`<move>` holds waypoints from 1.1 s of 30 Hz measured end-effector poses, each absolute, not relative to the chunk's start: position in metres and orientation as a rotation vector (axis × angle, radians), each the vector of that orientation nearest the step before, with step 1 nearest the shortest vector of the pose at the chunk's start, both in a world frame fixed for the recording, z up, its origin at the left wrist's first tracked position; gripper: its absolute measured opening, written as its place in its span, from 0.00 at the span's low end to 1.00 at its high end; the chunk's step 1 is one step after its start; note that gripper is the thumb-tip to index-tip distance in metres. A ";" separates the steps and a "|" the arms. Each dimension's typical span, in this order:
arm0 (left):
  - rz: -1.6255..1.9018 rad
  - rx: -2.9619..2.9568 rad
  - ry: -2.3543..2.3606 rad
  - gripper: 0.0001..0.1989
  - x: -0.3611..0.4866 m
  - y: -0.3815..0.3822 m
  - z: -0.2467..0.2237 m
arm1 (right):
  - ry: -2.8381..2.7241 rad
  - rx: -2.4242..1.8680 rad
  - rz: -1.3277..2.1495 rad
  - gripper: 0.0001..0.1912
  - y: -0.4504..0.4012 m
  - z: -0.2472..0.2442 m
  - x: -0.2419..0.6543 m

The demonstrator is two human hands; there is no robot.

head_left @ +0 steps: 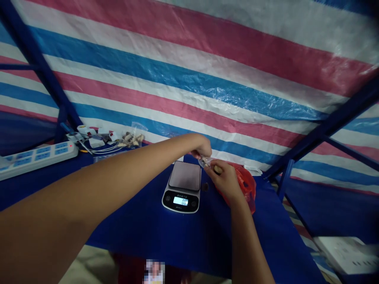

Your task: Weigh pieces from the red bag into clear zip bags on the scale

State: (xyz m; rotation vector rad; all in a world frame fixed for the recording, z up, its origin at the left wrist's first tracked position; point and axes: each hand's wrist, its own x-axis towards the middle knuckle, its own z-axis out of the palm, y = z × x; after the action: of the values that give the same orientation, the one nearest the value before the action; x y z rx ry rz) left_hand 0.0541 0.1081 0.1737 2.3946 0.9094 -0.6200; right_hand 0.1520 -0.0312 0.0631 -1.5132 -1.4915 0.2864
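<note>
My left hand [201, 146] reaches past the back right corner of the scale, its fingers closed on a small clear plastic bag [204, 161]. Close beside it, my right hand [225, 176] has its fingertips at the same bag and a pale tan piece [218, 169] held in its curled fingers. The digital scale [185, 176] has a bare plate, and its lit display reads 0.0. A small dark round piece [205, 187] lies on the blue table just right of the scale. A red plastic bag [248, 187] sits behind and right of my right hand.
On the left of the blue table [166, 236] lie a white power strip [38, 157], chargers with cables [96, 140] and a clear bag of pale pieces [132, 139]. Blue metal frame bars and a striped sheet [189, 79] stand behind. A white device [346, 254] is at the lower right.
</note>
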 end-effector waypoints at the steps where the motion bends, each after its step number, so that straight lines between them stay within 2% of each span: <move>1: -0.619 2.381 0.904 0.05 0.053 0.110 0.173 | -1.483 -1.505 0.277 0.14 -0.031 0.063 0.152; 8: -0.424 1.922 0.639 0.27 0.020 0.130 0.170 | -1.131 -1.412 0.666 0.18 -0.040 0.069 0.169; 11: -0.127 1.943 0.477 0.26 0.009 0.124 0.150 | -1.025 -1.347 0.811 0.19 -0.043 0.070 0.175; 15: 0.229 1.911 0.292 0.27 0.014 0.105 0.101 | -0.936 -1.308 0.878 0.19 -0.037 0.063 0.176; 19: 0.577 1.947 0.391 0.16 0.026 0.094 0.064 | -1.006 -1.432 0.800 0.20 -0.031 0.055 0.181; 22: 0.666 2.021 0.430 0.14 0.025 0.096 0.060 | -1.161 -1.569 0.673 0.20 -0.032 0.052 0.189; 27: 0.657 2.289 0.221 0.18 0.016 0.104 0.070 | -1.368 -1.726 0.497 0.16 -0.038 0.053 0.199; 33: 0.860 2.212 0.155 0.19 0.022 0.099 0.063 | -1.204 -1.764 0.471 0.17 -0.042 0.055 0.207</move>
State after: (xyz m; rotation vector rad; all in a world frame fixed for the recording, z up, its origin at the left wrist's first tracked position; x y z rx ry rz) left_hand 0.0215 0.0995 0.0632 2.2115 0.1554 0.8598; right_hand 0.2070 -0.0421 0.0550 -1.7643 -1.2038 0.4707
